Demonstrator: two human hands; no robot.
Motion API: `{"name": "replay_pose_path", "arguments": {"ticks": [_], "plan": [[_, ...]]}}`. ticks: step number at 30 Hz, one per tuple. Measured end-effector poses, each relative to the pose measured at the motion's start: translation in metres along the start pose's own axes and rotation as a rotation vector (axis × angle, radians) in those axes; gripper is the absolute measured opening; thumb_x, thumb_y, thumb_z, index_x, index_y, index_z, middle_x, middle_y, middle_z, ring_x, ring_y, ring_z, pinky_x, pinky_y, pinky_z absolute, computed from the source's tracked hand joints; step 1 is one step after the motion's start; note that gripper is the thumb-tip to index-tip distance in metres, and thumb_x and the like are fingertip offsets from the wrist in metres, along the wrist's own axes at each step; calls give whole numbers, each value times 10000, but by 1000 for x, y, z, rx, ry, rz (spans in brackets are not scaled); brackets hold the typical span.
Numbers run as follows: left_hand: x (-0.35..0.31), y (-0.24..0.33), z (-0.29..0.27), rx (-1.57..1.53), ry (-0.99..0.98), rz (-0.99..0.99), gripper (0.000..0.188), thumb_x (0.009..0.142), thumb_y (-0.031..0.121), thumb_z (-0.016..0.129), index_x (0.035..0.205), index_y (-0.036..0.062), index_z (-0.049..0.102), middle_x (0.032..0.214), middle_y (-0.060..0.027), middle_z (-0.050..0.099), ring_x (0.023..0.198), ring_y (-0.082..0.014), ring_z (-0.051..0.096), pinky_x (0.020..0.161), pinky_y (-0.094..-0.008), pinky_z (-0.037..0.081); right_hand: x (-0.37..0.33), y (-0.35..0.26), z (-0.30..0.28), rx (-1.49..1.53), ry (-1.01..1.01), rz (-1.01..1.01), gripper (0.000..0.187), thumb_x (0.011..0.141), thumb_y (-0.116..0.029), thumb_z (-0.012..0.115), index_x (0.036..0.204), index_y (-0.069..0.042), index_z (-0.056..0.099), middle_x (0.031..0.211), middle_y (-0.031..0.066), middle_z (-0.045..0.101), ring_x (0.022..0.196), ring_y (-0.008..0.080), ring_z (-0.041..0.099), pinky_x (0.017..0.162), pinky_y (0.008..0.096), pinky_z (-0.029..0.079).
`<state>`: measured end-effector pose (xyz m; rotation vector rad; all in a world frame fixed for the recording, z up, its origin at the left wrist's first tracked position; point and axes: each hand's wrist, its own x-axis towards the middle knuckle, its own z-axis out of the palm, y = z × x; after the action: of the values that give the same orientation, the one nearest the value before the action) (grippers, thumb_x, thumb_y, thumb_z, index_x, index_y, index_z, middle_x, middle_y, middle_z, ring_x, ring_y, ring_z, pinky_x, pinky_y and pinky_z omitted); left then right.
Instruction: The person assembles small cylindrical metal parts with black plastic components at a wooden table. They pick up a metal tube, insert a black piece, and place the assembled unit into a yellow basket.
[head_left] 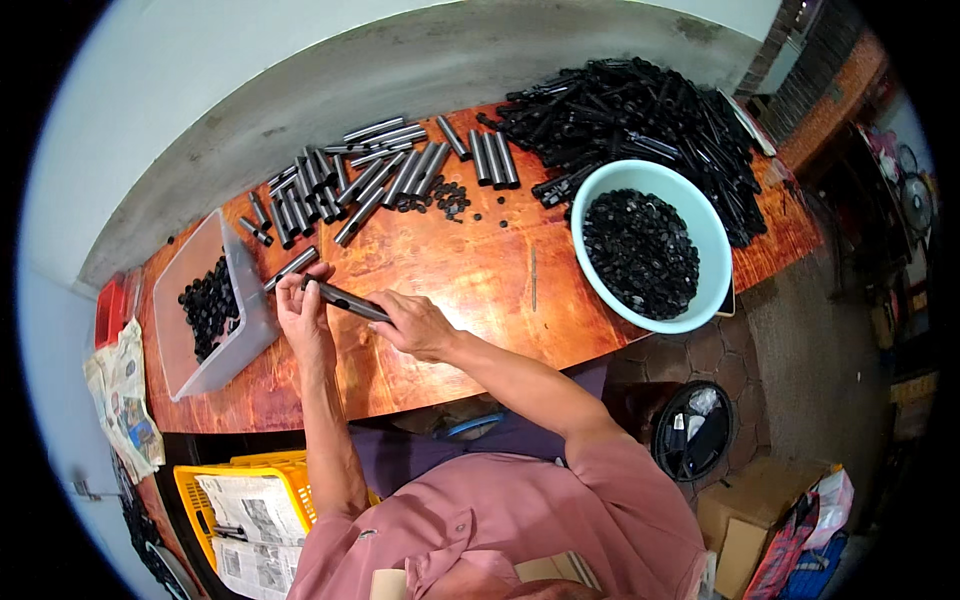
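Held a dark grey, straight, cylindrical metal tube (350,301) aslant between two bare hands, above the near left part of a glossy orange-brown wooden table (470,290); closed the right hand (412,325) round the lower right end, thumb along the upper side, with no gap visible against the metal; closed the fingers of the left hand (307,312) about the upper left end — more lightly, to judge from the bent fingertips; could not tell, because of the overlapping fingers, how much of that end lay covered, nor whether to count a small part as pinched there.

Judged stiff, unlikely to flex under a two-handed hold; judged moderately weighty for metal of such girth, yet manageable with one hand, especially if hollow throughout; judged slippery along the smooth wall — more so if oiled, a point not discernible here; judged hardly fragile, though perhaps open to scuffing; judged best taken near either end, thumb opposed to fingers across the round wall, to check rolling or twisting.

Noted just beside the left hand a silvery cylindrical metal tube (291,268); noted farther back a cluster of shiny grey metal tubes (400,175), with small black round parts (452,200) scattered alongside; noted at left a translucent rectangular plastic bin (256,310), partly filled with small black pieces (207,305); noted at right a pale blue round basin (716,255), laden with small dark pieces (640,245), in front of a heap of long black parts (640,115).
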<state>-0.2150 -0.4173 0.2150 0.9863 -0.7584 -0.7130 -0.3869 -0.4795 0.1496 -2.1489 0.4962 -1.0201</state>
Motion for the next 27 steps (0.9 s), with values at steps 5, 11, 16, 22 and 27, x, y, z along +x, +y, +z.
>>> {"name": "replay_pose_path", "arguments": {"ticks": [5, 11, 16, 22, 27], "plan": [[1, -2, -7, -40, -21, 9, 183, 978, 29, 592, 1122, 72, 486, 1211, -169, 652, 1115, -265, 656, 915, -343, 548, -1, -5, -1, 40, 12, 27, 408, 901, -200, 656, 1227, -2, 511, 1014, 211, 647, 877, 412, 657, 744, 462, 529], [-2, -4, -1, -31, -33, -34, 152, 986, 56, 597, 1104, 72, 504, 1179, -164, 657, 1076, -276, 673, 896, -366, 559, -3, -2, 0, 68, 9, 82, 413, 908, -231, 658, 1235, -32, 504, 1033, 205, 646, 894, 420, 653, 744, 478, 528], [-6, -7, 2, -68, 37, -46, 168, 1040, 237, 531, 1095, 78, 537, 1107, -127, 677, 1046, -260, 673, 870, -369, 537, -4, -2, 1, 53, 30, 53, 399, 918, -271, 657, 1204, -32, 516, 974, 203, 654, 837, 404, 661, 715, 472, 536], [-6, -18, 4, -617, 81, -468, 208, 986, 255, 591, 1032, 60, 648, 1033, -91, 675, 1003, -250, 618, 951, -395, 466, -8, 3, 14, -47, 132, 195, 392, 884, -367, 709, 1162, -119, 586, 847, 180, 695, 732, 369, 698, 621, 472, 556], [-9, -19, 13, -768, -9, -464, 146, 940, 150, 598, 1054, 59, 611, 1024, -110, 641, 1021, -280, 596, 993, -435, 449, -6, -6, 2, 51, 151, 220, 329, 855, -240, 752, 1102, -61, 628, 879, 186, 703, 754, 354, 711, 642, 422, 557]]}}
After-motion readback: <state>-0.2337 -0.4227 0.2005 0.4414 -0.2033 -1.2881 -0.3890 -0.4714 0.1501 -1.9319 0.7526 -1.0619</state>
